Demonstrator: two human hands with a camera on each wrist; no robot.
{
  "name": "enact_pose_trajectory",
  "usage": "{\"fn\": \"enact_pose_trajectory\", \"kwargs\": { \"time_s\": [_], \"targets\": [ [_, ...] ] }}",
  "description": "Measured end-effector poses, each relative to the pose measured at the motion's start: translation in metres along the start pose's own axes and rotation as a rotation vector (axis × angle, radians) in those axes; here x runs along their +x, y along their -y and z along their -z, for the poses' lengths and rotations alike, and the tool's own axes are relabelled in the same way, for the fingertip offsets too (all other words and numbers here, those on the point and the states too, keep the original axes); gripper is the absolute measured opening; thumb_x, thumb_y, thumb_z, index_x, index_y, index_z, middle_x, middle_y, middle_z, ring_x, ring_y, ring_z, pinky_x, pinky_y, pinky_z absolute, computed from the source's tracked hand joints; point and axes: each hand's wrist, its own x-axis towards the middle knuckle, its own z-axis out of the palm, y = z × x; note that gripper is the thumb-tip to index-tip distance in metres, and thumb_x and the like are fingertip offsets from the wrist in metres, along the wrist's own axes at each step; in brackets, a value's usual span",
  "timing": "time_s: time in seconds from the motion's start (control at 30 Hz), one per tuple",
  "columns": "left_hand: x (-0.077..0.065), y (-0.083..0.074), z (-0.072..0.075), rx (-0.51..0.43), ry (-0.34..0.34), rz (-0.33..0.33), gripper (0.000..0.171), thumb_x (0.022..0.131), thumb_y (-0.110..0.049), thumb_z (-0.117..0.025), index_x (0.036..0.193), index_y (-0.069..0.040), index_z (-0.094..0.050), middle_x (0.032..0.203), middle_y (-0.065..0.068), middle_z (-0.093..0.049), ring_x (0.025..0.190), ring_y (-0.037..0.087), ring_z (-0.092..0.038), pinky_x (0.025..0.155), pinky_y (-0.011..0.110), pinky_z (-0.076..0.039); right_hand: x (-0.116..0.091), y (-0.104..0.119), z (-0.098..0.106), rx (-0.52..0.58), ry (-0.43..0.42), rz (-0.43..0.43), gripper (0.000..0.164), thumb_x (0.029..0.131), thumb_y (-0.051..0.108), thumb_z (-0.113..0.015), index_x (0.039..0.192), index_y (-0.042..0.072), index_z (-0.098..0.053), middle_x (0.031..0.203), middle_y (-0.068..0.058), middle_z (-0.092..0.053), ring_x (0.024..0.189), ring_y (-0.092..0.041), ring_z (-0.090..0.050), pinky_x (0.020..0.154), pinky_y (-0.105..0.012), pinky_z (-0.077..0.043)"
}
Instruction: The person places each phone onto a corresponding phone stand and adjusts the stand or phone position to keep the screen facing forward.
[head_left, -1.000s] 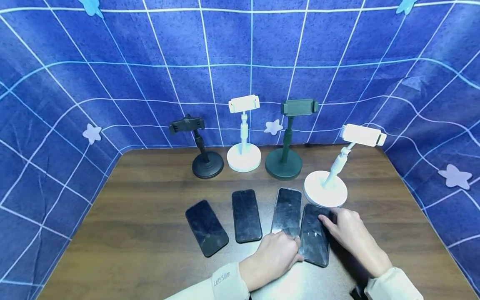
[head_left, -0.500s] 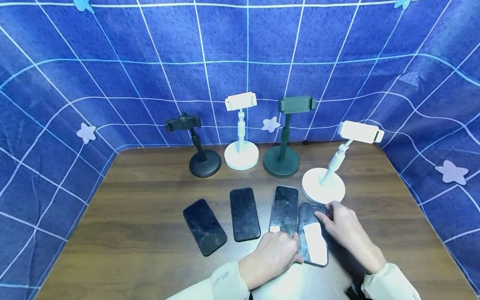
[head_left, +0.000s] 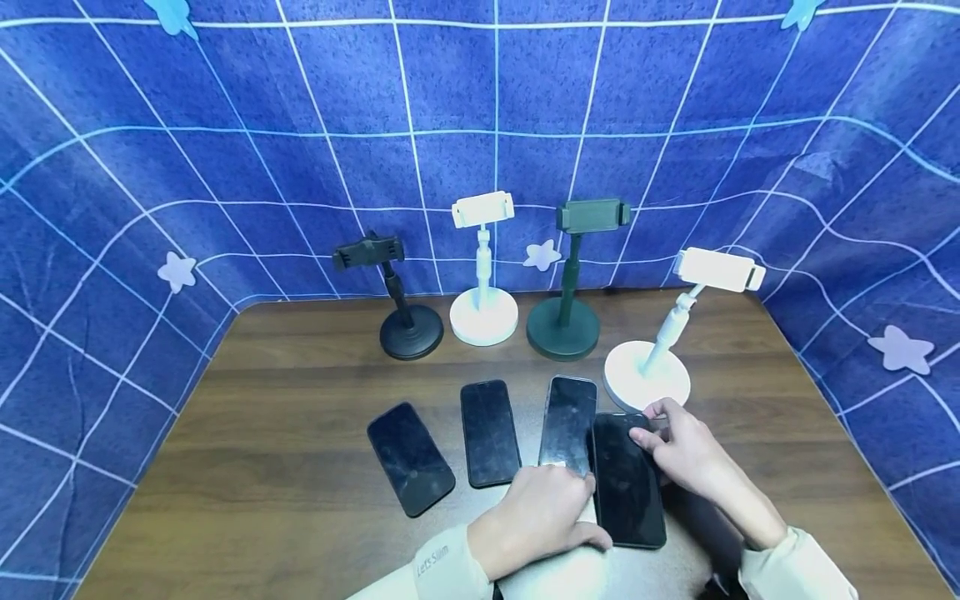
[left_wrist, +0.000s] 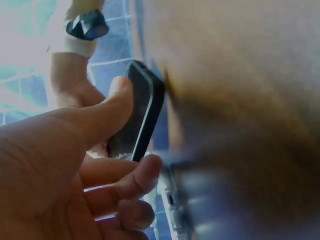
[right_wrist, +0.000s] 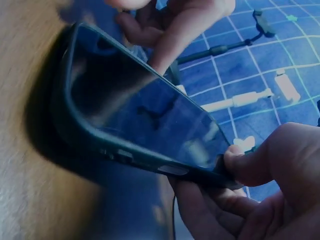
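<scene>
My right hand (head_left: 686, 446) pinches the upper right edge of a dark smartphone (head_left: 628, 492), thumb on the screen side and fingers beneath. In the right wrist view the phone (right_wrist: 135, 105) tilts over the table with a shadow under it. My left hand (head_left: 536, 517) is at the phone's lower left, thumb spread from the loosely bent fingers; one finger meets its long edge in the right wrist view. Left of it lie a second phone (head_left: 570, 421), partly hidden by the left hand, a third phone (head_left: 490, 433) and a tilted one (head_left: 411, 458).
Behind the phones stand a black phone stand (head_left: 410, 329), a white stand (head_left: 483, 315), a dark green stand (head_left: 564, 325) and a leaning white stand (head_left: 647, 375), close to the right hand. A blue gridded cloth (head_left: 450, 92) surrounds the wooden table (head_left: 285, 467).
The held phone's lower end has come toward the camera and slightly right; the bright reflection on its screen is gone. The left thumb has spread away from the fingers.
</scene>
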Motion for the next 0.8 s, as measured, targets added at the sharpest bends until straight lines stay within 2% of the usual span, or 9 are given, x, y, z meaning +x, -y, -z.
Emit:
{"fn": "enact_pose_trajectory", "kwargs": {
  "time_s": [0.1,0.27,0.4,0.53,0.63,0.8],
  "targets": [
    [-0.001,0.004,0.005,-0.093,-0.033,0.035,0.048,0.074,-0.073,-0.065,0.082,-0.026,-0.066,0.068,-0.010,-0.060,0.058,0.008,-0.056,0.035,0.027,-0.037,0.000,0.006,0.001,0.000,-0.019,0.043,0.032,0.094,0.019,-0.064,0.112,0.001,-0.045,0.071,-0.007,-0.068,0.052,-0.018,-0.060,0.054,-0.035,-0.051],
    [0.000,0.008,0.012,-0.209,-0.072,0.116,0.049,0.076,-0.072,-0.065,0.092,-0.026,-0.070,0.071,-0.012,-0.062,0.060,0.004,-0.055,0.037,0.026,-0.037,0.000,0.019,0.006,0.023,-0.052,0.091,0.032,0.097,0.020,-0.062,0.116,0.002,-0.044,0.064,-0.005,-0.065,0.047,-0.020,-0.061,0.052,-0.034,-0.050],
    [0.002,0.010,0.014,-0.279,-0.124,0.149,0.054,0.077,-0.070,-0.065,0.100,-0.021,-0.072,0.071,-0.012,-0.062,0.056,0.001,-0.052,0.037,0.023,-0.039,0.002,0.028,0.010,0.012,-0.076,0.117,0.030,0.098,0.020,-0.060,0.117,0.003,-0.044,0.060,-0.004,-0.062,0.047,-0.022,-0.061,0.052,-0.034,-0.050],
    [0.005,0.011,0.016,-0.308,-0.200,0.171,0.049,0.078,-0.068,-0.066,0.083,-0.019,-0.070,0.065,-0.012,-0.058,0.052,0.000,-0.047,0.039,0.021,-0.039,0.005,0.037,0.012,-0.004,-0.102,0.132,0.029,0.097,0.020,-0.061,0.117,0.004,-0.046,0.061,-0.005,-0.062,0.049,-0.021,-0.060,0.051,-0.036,-0.049],
    [0.007,0.012,0.019,-0.331,-0.235,0.196,0.046,0.078,-0.065,-0.069,0.068,-0.021,-0.059,0.060,-0.015,-0.050,0.051,-0.001,-0.042,0.040,0.019,-0.036,0.007,0.044,0.014,-0.028,-0.141,0.147,0.029,0.097,0.022,-0.061,0.116,0.004,-0.049,0.067,-0.006,-0.064,0.055,-0.018,-0.060,0.054,-0.036,-0.048],
    [0.011,0.016,0.029,-0.444,-0.271,0.219,0.047,0.076,-0.063,-0.072,0.064,-0.021,-0.054,0.052,-0.016,-0.044,0.045,-0.001,-0.035,0.038,0.018,-0.029,0.009,0.057,0.018,-0.045,-0.220,0.161,0.030,0.097,0.029,-0.061,0.116,0.007,-0.051,0.077,-0.007,-0.069,0.067,-0.016,-0.061,0.061,-0.036,-0.047]
  ]
}}
